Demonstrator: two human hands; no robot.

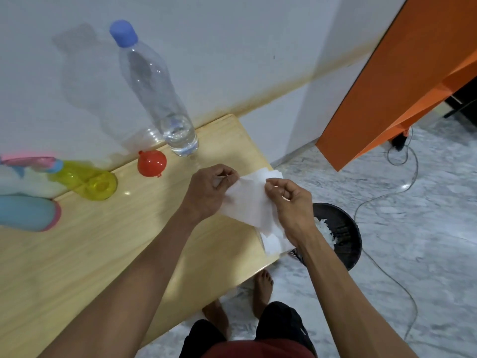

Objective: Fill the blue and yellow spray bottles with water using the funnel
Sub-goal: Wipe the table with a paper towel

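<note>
On the pale wooden surface [103, 254] against a white wall, your left hand [209, 192] and right hand [289, 202] pinch a tissue [253, 202], while the red funnel [151, 163] and upright yellow spray bottle [87, 180] stand leftward, nearer your left hand.

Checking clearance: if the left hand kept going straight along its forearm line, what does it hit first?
Likely the clear water bottle. The left hand, pinching the paper towel, points up-table towards the bottle's base; the red funnel sits left of that line. Depth unclear.

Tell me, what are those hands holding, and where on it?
A white paper tissue: the left hand pinches its left edge, the right hand its right edge.
</note>
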